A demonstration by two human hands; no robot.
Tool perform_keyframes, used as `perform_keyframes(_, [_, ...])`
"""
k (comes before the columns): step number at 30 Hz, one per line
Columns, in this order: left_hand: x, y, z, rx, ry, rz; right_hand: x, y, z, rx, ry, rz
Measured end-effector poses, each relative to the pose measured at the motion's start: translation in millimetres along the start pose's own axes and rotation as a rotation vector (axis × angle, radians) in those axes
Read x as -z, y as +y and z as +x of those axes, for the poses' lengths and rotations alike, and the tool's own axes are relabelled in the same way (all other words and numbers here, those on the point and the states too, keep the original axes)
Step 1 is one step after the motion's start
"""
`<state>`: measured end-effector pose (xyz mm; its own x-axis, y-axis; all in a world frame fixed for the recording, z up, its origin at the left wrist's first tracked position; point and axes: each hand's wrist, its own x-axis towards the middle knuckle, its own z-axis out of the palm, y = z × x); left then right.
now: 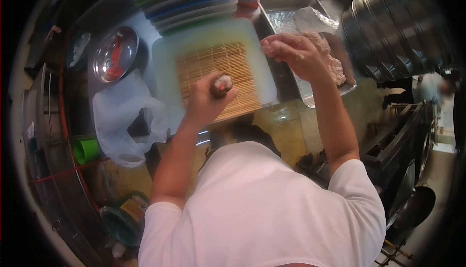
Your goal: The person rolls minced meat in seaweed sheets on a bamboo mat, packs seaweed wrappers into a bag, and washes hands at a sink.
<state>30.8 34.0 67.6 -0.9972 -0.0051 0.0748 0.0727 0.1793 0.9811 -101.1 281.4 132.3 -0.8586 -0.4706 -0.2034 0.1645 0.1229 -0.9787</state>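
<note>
My left hand (204,99) is wrapped around a seaweed roll (222,85), its end turned up toward me. Pale filling with a red bit in the middle shows at that end. Under this hand lies a bamboo rolling mat (238,63) on a pale cutting board (165,55). My right hand (296,53) is raised by the board's right edge, fingers drawn together in a pinch; whatever they hold is too small to make out. Beside it, a metal tray (310,103) contains pinkish minced filling (335,70), partly hidden behind that hand.
A steel bowl (132,36) with red strips (115,60) stands left of the board, above a plastic bag (109,116). Stacked lidded containers (194,4) rise behind. Large ribbed metal steamers (388,29) flank the tray. A person (427,89) is at far right.
</note>
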Motion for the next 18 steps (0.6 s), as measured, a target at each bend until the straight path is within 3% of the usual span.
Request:
perform_keyframes(2, [0.5, 7.9, -0.6, -0.007, 0.004, 0.014, -35.6, -17.6, -15.4, 0.194, -0.210, 0.159])
perform_keyframes(5, [0.5, 8.5, -1.4, -0.008, -0.019, 0.013, -75.6, -28.1, -25.3, 0.201, -0.354, 0.143])
perform_keyframes(6, [-0.1, 6.3, -1.7, -0.033, -0.001, -0.034, -84.1, -26.3, -26.0, 0.203, -0.358, 0.141])
perform_keyframes(8, [-1.1, 6.6, -5.8, -0.058, 0.024, -0.081, -97.2, -21.1, -25.7, 0.253, -0.298, -0.148])
perform_keyframes(10, [-1.5, 18.6, -11.2, -0.145, 0.109, -0.050, -104.3, -19.3, -24.6, 0.197, -0.312, -0.162])
perform_keyframes(12, [7.6, 22.6, -17.4, -0.116, 0.093, 0.028, -110.9, -8.7, -21.7, 0.079, -0.353, 0.271])
perform_keyframes(16, [17.7, 24.2, -29.2, -0.078, 0.102, 0.099, -122.9, -9.4, -22.7, 0.033, -0.470, 0.315])
perform_keyframes(18, [19.4, 25.4, -34.6, -0.081, 0.133, 0.055, -133.9, -19.5, -29.1, 0.096, -0.305, 0.121])
